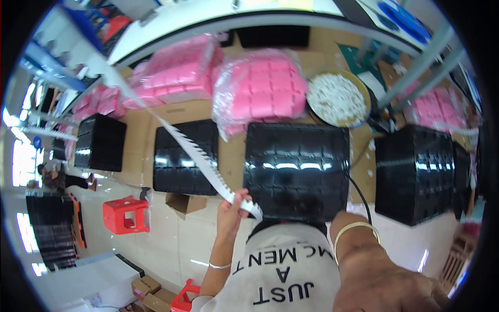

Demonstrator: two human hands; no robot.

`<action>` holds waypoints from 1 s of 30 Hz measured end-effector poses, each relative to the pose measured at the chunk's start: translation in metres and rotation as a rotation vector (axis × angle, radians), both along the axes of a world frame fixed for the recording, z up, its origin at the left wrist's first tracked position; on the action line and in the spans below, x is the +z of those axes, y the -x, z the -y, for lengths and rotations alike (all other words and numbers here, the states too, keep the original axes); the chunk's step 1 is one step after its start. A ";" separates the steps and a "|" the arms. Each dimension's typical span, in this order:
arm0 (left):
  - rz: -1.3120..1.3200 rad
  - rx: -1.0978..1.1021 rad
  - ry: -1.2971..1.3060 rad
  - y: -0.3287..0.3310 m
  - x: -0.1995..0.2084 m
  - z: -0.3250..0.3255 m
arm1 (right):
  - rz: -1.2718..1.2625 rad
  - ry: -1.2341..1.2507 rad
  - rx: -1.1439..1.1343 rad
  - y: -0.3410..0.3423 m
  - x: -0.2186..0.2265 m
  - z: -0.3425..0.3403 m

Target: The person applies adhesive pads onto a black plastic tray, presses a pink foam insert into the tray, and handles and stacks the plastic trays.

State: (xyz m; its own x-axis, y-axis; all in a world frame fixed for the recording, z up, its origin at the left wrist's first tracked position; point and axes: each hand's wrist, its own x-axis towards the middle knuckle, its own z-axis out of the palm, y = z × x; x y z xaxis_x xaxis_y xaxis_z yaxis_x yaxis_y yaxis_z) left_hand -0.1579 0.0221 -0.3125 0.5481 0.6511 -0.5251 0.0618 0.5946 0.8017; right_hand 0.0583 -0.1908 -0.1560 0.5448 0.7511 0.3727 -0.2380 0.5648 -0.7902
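Observation:
My left hand [232,212] is closed around the lower end of a long white strip [192,151] with a saw-toothed edge. From there the strip runs up to the far left, in front of a stack of black trays, and a short curled end hangs past my fingers. Close to the camera at the lower right, my right hand [387,288] is raised, with a bangle on its forearm. Its fingers are mostly cut off by the picture's edge, so what they do is hidden. Straight ahead of my body stands a stack of black compartment trays [296,166].
Another black tray stack [182,174] stands left, and one [416,174] right. Behind sit plastic-wrapped pink blocks [262,88] and a round basin of white pieces [338,99]. A red stool [125,215] and an open carton [184,204] are left. A white table [218,11] spans the back.

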 end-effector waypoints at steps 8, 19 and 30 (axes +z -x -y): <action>0.249 0.039 0.121 -0.015 0.015 -0.012 | -0.027 0.305 0.203 -0.002 -0.007 -0.047; 0.241 0.078 0.108 -0.009 0.014 -0.038 | 0.301 0.724 0.569 0.047 -0.167 -0.120; -0.096 -0.158 0.045 0.015 -0.012 -0.038 | 0.292 0.919 0.568 0.050 -0.178 -0.139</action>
State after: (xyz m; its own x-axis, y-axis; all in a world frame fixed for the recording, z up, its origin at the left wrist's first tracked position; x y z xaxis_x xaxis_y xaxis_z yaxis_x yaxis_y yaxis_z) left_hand -0.1728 0.0604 -0.3240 0.5879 0.5353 -0.6064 0.2319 0.6067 0.7604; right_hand 0.0080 -0.0520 -0.3339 0.0179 0.9187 -0.3945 -0.0124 -0.3943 -0.9189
